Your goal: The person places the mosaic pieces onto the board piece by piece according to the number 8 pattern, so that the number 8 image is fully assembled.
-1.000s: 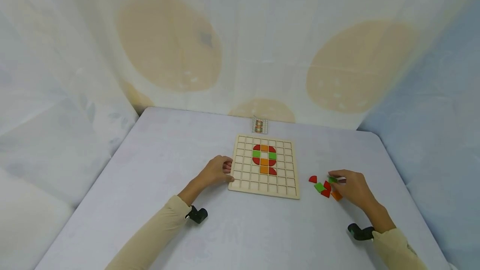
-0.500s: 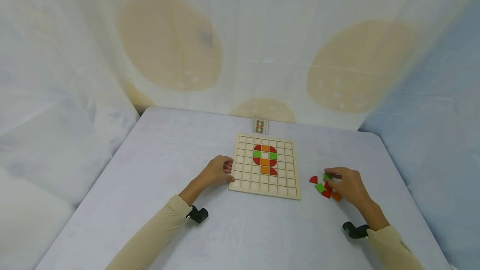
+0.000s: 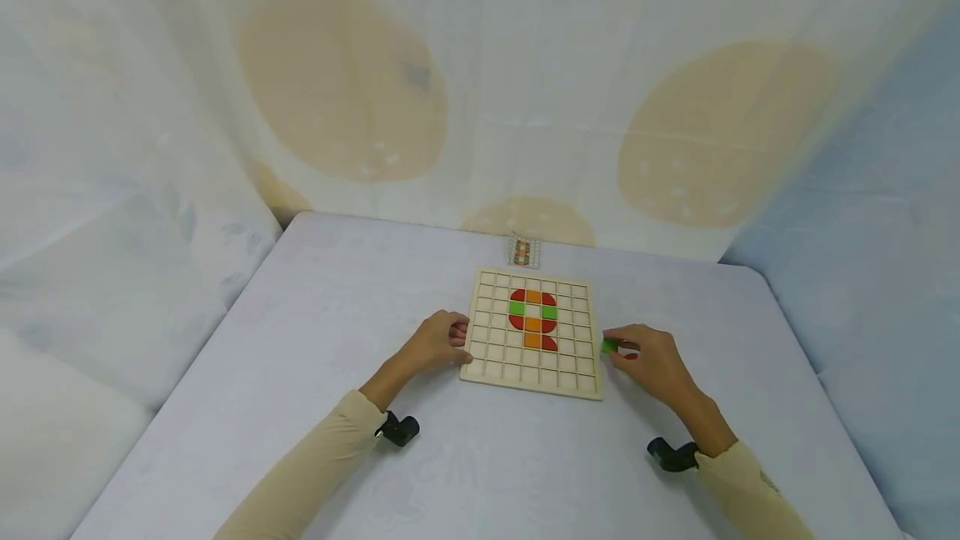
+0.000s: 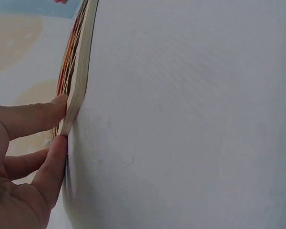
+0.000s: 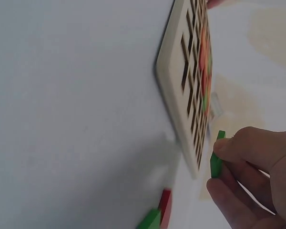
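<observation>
A square wooden grid board (image 3: 558,378) lies mid-table, with red quarter-round, orange square and green square tiles (image 3: 550,312) set in some of its cells. My left hand (image 3: 431,345) holds the board by its left edge; in the left wrist view the thumb (image 4: 43,114) is on the upper side of the rim and a fingertip sits just below. My right hand (image 3: 654,359) pinches a green square tile (image 5: 218,162) between thumb and fingers, close beside the board's right edge. Beyond that hand, the loose tiles are mostly hidden in the head view.
A red tile (image 5: 166,205) and another green tile (image 5: 150,220) lie on the table near the right hand. Behind the board stands a small pattern card (image 3: 523,252) with a coloured design on a grid. Patterned curtains (image 3: 525,107) close off the back and sides.
My right hand has picked up the green tile from the loose pile and carried it left toward the board's right edge. The left hand stays on the board's left edge.
</observation>
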A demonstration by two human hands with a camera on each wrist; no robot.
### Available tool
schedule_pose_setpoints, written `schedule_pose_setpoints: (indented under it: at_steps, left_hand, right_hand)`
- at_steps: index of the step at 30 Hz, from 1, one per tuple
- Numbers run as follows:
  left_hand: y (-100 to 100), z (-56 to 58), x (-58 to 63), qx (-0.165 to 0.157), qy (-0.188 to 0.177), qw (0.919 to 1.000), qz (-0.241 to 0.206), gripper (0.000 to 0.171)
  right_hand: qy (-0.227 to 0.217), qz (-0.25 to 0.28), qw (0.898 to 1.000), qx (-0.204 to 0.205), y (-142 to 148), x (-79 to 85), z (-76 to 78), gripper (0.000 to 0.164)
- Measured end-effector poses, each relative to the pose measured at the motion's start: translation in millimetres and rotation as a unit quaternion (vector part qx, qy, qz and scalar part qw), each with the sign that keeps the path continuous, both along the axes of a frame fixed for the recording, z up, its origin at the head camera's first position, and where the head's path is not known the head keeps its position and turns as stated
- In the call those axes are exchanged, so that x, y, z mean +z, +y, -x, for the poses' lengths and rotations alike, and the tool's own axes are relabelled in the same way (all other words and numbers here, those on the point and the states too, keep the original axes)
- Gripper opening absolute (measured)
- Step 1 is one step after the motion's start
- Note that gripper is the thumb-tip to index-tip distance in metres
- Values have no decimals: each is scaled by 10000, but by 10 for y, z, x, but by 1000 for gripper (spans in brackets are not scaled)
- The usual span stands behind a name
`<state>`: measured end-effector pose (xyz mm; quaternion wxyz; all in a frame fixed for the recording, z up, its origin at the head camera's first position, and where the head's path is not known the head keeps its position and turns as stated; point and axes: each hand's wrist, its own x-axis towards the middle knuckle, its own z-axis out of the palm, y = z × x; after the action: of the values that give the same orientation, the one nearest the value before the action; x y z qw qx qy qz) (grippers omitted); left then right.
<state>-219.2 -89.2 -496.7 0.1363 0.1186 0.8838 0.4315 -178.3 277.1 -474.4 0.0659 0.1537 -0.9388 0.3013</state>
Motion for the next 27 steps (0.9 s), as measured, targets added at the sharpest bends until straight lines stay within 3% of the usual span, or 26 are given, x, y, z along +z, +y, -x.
schedule_pose_setpoints:
  at_steps: [15, 27]
  left_hand:
    - [24, 3, 44, 37, -50, 9999, 119, 63]
    - [42, -20, 53, 24, 20, 9998, 192, 62]
  right_hand:
    - [-347, 236, 9975, 562, -509, 149, 70, 33]
    - [-823, 285, 9932, 772, -746, 3, 91, 32]
